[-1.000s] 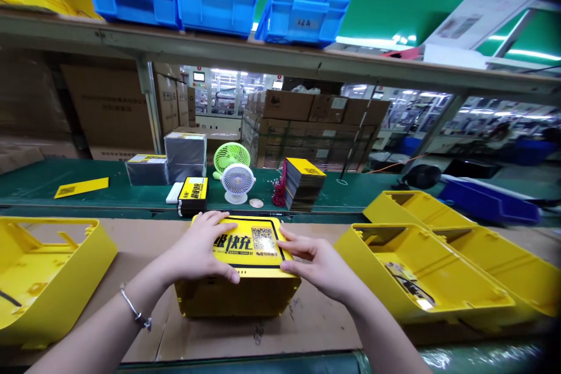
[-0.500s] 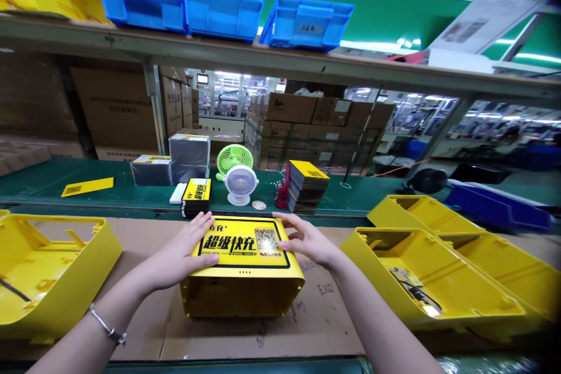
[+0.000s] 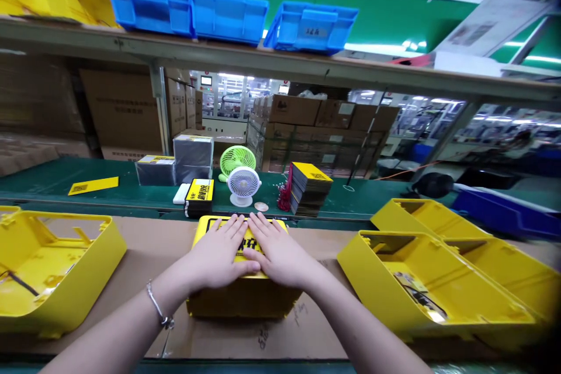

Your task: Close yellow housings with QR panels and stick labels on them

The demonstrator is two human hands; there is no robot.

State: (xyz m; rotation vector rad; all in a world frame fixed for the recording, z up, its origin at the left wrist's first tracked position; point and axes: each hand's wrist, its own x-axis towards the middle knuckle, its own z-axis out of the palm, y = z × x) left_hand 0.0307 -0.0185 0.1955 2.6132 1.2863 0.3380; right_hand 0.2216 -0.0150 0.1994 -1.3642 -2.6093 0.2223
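Observation:
A yellow plastic housing (image 3: 245,299) stands in front of me on a cardboard sheet (image 3: 210,342), its hollow side facing me. On its top lies a yellow label panel (image 3: 250,243) with black lettering, largely hidden by my hands. My left hand (image 3: 221,251) rests flat on the left and middle of the panel, fingers stretched forward. Beside it, my right hand (image 3: 276,250) lies flat on the right part, covering the printed code. The two hands meet near the middle, thumbs close together. Neither hand grasps anything.
Open yellow housings stand left (image 3: 96,269) and right (image 3: 433,280). Behind are a stack of label cards (image 3: 309,190), a white fan (image 3: 243,186), a green fan (image 3: 236,158) and a black-and-yellow stack (image 3: 200,196). Blue bins (image 3: 313,26) line the shelf above.
Both hands have slid inward from the panel's sides to its middle and now lie flat side by side. The view has shifted slightly; the housing stays in place.

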